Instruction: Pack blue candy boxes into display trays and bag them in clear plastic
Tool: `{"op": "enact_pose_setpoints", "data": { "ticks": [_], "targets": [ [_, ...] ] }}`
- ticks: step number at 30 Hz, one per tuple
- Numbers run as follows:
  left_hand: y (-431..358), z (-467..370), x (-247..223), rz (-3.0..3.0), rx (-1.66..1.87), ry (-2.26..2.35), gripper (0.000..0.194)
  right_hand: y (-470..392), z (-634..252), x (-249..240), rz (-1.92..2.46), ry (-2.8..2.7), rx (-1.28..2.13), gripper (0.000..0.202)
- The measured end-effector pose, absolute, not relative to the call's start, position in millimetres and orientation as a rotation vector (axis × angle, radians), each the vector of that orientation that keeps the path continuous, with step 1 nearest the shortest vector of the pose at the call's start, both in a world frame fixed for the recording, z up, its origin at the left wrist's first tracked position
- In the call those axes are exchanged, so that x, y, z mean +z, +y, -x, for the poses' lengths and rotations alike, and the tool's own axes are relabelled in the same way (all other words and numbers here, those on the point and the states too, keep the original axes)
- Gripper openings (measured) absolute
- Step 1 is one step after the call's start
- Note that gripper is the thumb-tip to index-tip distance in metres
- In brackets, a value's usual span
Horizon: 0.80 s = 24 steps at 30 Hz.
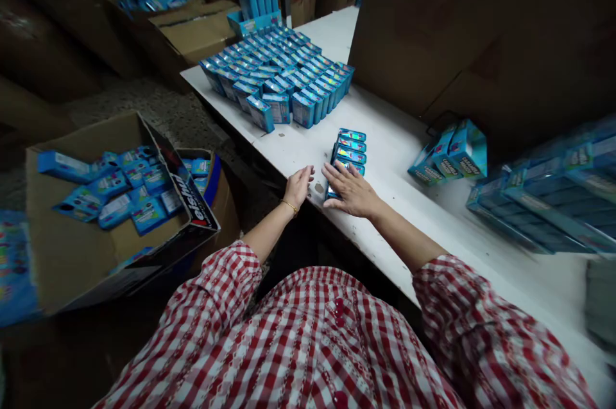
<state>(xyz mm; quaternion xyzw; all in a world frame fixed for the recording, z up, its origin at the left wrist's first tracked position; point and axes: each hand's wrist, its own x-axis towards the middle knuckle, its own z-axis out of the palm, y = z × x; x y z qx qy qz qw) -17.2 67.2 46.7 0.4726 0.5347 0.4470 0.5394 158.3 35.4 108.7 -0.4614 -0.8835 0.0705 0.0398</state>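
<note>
A short row of small blue boxes (351, 144) stands on the white table in front of me. My right hand (350, 191) rests over the near end of this row, its fingers stretched out flat and hiding some of the boxes. At the table's front edge, just left of the row, is my left hand (298, 187). Its fingers are extended, nothing shows in them, and a thin bracelet circles the wrist. Further along the table a large block of upright blue boxes (283, 72) is packed in rows, with a couple standing slightly askew at its near side.
An open carton (84, 255) with loose blue boxes stands at my left. On the table's right are a few blue packs (455, 152) and wrapped stacks (553, 187). A brown cardboard panel (481, 30) rises behind them. More cartons (192, 30) fill the back left.
</note>
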Motion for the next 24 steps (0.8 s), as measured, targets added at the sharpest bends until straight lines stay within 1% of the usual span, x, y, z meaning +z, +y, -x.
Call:
{"op": "enact_pose_setpoints", "data": {
  "ticks": [2,4,5,7,9,11,12,14,16,18,21,24],
  "targets": [
    [77,12,56,-1.155,1.082,1.235,0.055,50,-168,119,1.470,-2.550,0.244,0.076],
    [87,7,62,-1.187,1.090,1.227,0.060,67,-173,128,1.615,-2.343,0.150,0.073],
    [92,5,63,-1.196,1.090,1.233,0.062,74,-172,130,1.681,-2.283,0.096,0.073],
    [101,0,62,-1.195,1.086,1.245,0.065,83,-166,126,1.732,-2.336,0.071,0.077],
    [109,-6,59,-1.190,1.068,1.251,0.066,88,-162,118,1.668,-2.491,0.186,0.080],
    [118,-13,58,-1.197,1.029,1.253,0.068,92,-167,110,1.561,-2.540,0.413,0.084],
    [123,-18,57,-1.206,1.008,1.247,0.069,96,-173,107,1.535,-2.470,0.520,0.085],
    [135,-28,57,-1.235,0.985,1.201,0.070,105,-190,102,1.586,-2.116,0.627,0.084],
    [147,-39,56,-1.282,0.984,1.119,0.068,116,-201,96,1.685,-1.700,0.641,0.083],
    [157,-50,54,-1.359,1.005,1.062,0.062,128,-204,87,1.751,-1.518,0.681,0.086],
    [167,-59,49,-1.476,1.029,1.053,0.052,141,-199,78,1.716,-1.686,0.774,0.092],
    [172,-59,46,-1.564,1.018,1.090,0.051,134,-202,78,1.640,-1.742,0.857,0.089]
  ]
}}
